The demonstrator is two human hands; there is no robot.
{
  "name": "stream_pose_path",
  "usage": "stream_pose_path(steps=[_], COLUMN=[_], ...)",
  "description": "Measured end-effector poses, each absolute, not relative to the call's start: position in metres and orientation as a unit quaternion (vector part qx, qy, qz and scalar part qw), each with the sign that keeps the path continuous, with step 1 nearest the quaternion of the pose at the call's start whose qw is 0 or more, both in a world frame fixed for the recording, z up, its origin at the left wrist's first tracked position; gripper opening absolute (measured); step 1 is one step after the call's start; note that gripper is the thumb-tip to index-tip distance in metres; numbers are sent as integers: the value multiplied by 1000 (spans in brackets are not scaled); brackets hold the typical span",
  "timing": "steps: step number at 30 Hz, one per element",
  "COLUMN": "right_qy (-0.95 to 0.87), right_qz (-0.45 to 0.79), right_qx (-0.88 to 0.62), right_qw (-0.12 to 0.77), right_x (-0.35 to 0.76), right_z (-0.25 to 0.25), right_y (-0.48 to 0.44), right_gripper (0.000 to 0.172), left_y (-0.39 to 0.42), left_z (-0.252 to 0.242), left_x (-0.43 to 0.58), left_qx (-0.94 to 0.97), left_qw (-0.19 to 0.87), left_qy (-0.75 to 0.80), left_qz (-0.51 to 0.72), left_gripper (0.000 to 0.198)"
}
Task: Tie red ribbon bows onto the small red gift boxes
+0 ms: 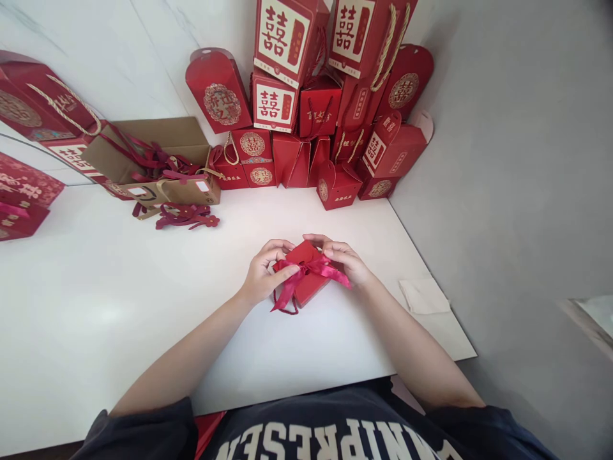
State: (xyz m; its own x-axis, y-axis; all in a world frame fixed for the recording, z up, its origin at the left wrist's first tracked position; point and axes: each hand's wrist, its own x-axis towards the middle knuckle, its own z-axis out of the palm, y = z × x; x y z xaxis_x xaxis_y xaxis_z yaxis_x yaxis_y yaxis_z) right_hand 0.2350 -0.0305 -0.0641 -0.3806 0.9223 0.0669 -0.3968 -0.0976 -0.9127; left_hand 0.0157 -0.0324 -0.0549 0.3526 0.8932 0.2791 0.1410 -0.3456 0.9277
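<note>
A small red gift box (312,289) is between my two hands over the white table, with a shiny crimson ribbon (320,266) tied in a bow across its top. My left hand (264,271) grips the box's left side, its thumb pressing near the bow's knot. On the other side, my right hand (345,260) has its thumb and a finger closed on the ribbon's right loop, while other fingers rest behind the box. A dark red cord handle (289,312) hangs at the box's lower left. The box's underside is hidden.
Stacked red gift boxes (287,105) line the back wall. An open cardboard box (184,137) full of ribbons stands at the back left, with loose red ribbon pieces (186,216) in front. A white tissue (424,295) lies near the right edge, beside a grey wall (488,191).
</note>
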Motion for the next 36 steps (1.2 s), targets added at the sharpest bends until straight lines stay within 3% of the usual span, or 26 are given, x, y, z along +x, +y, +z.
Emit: stream_pose_path(steps=[2,7,10,13,22,36], right_qy=[-496,-599,-637,-630,-647,-668], right_qz=[650,518,537,609,649,641], right_qx=[-318,-449,-467,-427,-340,-342], right_qw=[480,414,296,223,211,159], right_x=[242,269,278,275,273,280], right_z=[-60,-44,-36,-32,-32,-40], right_y=[-29,-29,-34,-39,-37,-30], right_gripper=[22,44,55,50,38,41], left_y=[-31,-28,-28,-26,-18,-16], left_z=[-52,-43,-38,-34,-41,-66], left_x=[14,10,9,7,1,5], left_qx=[700,703,698,683,628,547], left_qw=[414,387,407,447,522,599], left_qy=[385,410,419,431,429,398], left_qz=[437,433,414,385,387,429], left_gripper=[34,38,40,41,47,46])
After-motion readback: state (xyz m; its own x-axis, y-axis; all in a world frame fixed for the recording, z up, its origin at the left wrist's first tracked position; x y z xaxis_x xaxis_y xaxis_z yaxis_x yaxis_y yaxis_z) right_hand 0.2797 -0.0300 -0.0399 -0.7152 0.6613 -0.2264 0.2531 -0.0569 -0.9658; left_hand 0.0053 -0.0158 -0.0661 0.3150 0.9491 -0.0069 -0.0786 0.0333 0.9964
